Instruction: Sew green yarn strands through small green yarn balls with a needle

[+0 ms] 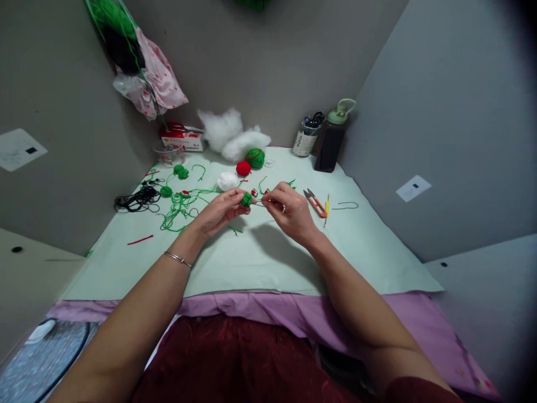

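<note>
My left hand (224, 208) pinches a small green crocheted piece (246, 199) between thumb and fingers, above the middle of the table. My right hand (289, 208) is closed just to the right of it, its thumb and forefinger pinched on a thin dark strand (259, 202) that runs toward the green piece. Whether that strand is cord or a needle is too small to tell. Small red, white and green pieces (254, 192) lie just behind the hands. Right of my right hand are orange-handled thread snips (315, 204) and a yellow-handled crochet hook (326, 210).
Loose green yarn (172, 215) and a black cord bundle (138, 200) lie left. White (227, 181), red (243, 168) and green (257, 158) yarn balls sit behind, before white stuffing (222, 131). A bottle (330, 145) and pen cup (305, 141) stand back right.
</note>
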`<state>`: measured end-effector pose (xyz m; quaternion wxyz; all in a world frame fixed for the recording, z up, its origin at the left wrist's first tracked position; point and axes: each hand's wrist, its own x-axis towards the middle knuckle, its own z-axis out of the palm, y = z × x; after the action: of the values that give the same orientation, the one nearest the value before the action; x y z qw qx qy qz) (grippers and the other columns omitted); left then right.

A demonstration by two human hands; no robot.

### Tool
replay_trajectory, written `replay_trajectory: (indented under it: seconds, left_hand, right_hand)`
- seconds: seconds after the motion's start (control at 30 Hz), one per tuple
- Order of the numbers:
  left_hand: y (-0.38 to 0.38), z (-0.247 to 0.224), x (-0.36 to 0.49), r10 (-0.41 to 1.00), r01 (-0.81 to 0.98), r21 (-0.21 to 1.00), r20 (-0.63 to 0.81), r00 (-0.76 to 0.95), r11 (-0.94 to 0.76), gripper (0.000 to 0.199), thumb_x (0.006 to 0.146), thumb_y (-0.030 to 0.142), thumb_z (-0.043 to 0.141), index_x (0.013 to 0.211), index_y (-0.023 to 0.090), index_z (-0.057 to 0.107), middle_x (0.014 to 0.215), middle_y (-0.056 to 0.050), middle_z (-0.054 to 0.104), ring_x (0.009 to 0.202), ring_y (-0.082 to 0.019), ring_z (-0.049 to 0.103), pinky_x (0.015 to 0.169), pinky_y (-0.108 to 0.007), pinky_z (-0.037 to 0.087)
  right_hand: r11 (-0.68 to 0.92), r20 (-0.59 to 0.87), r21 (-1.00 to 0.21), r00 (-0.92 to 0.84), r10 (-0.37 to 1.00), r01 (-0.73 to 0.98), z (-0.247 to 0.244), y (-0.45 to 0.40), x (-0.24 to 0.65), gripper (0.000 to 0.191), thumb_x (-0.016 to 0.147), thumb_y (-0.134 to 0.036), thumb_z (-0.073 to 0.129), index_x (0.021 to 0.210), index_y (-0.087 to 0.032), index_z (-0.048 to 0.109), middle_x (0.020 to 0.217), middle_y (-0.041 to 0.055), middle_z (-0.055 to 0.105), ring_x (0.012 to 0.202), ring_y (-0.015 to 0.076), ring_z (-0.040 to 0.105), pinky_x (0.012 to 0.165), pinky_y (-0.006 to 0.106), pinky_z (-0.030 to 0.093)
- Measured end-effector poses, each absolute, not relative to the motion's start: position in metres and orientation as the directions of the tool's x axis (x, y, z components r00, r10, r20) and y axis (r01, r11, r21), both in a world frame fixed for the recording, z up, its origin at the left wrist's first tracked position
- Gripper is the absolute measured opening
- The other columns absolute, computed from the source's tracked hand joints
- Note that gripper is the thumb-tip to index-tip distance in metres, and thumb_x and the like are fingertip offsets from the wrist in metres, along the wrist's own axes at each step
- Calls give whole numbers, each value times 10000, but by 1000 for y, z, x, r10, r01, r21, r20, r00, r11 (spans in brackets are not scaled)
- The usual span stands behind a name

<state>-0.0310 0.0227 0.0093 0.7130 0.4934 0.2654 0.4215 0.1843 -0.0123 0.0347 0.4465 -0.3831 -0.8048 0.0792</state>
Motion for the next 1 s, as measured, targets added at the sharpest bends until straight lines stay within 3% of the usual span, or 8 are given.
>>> replay_trajectory:
  seconds: [0.57,0.7,1.0]
  left_hand:
    - [16,16,-24,922,-283,953,9,387,110,311,744,353,860,906,164,673,891,-4,645,791,-124,606,844,-299,504]
    - [18,14,-24,909,-297,949,28,417,107,327,716,303,881,920,163,668,917,-14,671,839,-138,636,893,-331,516]
    - [21,9,-28,863,-344,926,41,504,157,319,728,235,871,956,156,662,912,-33,738,868,-152,692,988,-393,515]
  right_hand:
    - [678,606,-432,-365,707,595,35,-12,187,172,922,-99,547,819,-197,644,788,16,515,653,130,456,622,276,347]
    - [641,574,-519,-325,751,565,35,-13,185,172,921,-111,555,811,-197,655,772,8,504,645,127,453,622,277,349]
    - [480,385,-826,-328,863,296,34,-4,190,115,885,-260,662,892,-191,754,768,-7,510,648,118,454,610,277,366]
